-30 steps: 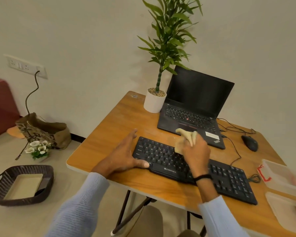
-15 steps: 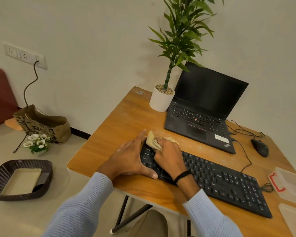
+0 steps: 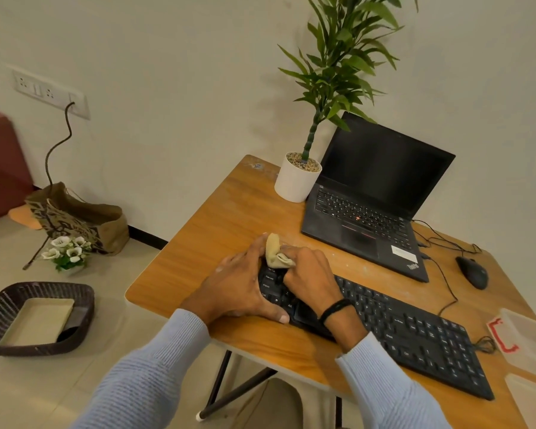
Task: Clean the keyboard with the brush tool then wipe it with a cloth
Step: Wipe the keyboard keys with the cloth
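Observation:
A black keyboard (image 3: 406, 335) lies slantwise on the wooden table (image 3: 229, 218). My right hand (image 3: 313, 277) grips a bunched beige cloth (image 3: 276, 252) and presses it on the keyboard's left end. My left hand (image 3: 239, 289) rests flat against that left end, thumb along the front edge, fingers straight beside the cloth. No brush tool shows.
An open black laptop (image 3: 372, 205) and a white potted plant (image 3: 297, 181) stand behind the keyboard. A mouse (image 3: 472, 272) lies at right, with clear plastic containers (image 3: 529, 339) at the right edge. On the floor: a wicker basket (image 3: 34, 317), a paper bag (image 3: 78, 221), flowers (image 3: 67, 250).
My right hand has carried the cloth from the keyboard's middle to its left end, close beside my left hand. The camera has turned left.

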